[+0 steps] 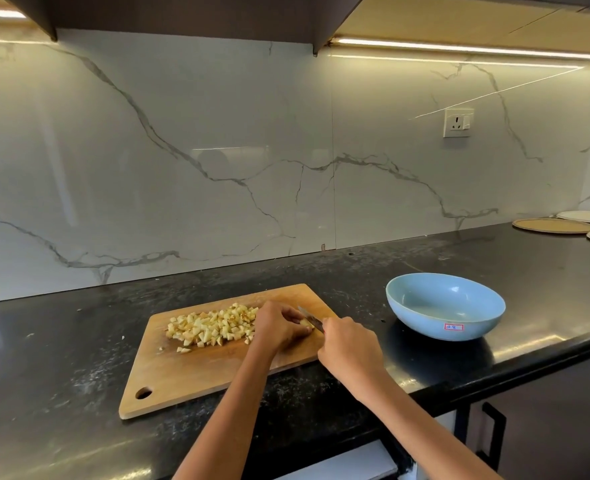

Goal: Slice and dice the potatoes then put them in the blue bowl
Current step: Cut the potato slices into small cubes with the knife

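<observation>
Potato cubes lie in a heap on the left half of the wooden board, which sits on the black counter. The left hand curls its fingers over one last small piece of potato, right beside the heap. The right hand is wrapped tight around the knife, and the blade points away, toward the wall, just right of those fingers. The blue bowl sits empty, apart from the board, on the right. So the bowl is nearer the right hand, and I think the cubes must travel right, past the knife.
</observation>
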Available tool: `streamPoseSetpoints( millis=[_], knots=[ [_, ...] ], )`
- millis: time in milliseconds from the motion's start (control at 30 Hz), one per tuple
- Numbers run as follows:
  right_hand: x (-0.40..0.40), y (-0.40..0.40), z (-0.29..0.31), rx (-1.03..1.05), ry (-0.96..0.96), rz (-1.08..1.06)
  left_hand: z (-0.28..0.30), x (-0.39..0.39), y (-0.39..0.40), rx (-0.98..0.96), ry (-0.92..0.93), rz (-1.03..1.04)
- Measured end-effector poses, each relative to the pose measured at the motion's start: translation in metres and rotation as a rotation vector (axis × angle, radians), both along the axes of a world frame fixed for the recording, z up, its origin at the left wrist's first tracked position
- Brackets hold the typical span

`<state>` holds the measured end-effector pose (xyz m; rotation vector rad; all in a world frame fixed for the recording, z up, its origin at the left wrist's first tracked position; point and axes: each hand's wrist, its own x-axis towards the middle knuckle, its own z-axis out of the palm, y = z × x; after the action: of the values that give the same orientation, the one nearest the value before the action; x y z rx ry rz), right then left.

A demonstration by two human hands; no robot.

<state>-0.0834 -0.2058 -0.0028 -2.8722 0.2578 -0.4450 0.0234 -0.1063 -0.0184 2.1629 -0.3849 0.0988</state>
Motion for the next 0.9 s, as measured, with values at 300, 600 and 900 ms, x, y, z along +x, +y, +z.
streamPoseSetpoints(
  millis=[300, 600, 900],
  knots=[
    [-0.010, 0.002, 0.004, -0.061, 0.075, 0.056, 0.001, -0.001, -0.001, -0.010, 0.025, 0.026],
    [-0.041, 0.000, 0.002, -0.088, 0.056, 0.090, 0.001, -0.003, 0.000, -0.005, 0.034, 0.039],
    [-0.038, -0.007, 0.002, -0.007, 0.063, 0.038, 0.002, -0.003, 0.008, 0.049, -0.016, 0.001]
  ],
)
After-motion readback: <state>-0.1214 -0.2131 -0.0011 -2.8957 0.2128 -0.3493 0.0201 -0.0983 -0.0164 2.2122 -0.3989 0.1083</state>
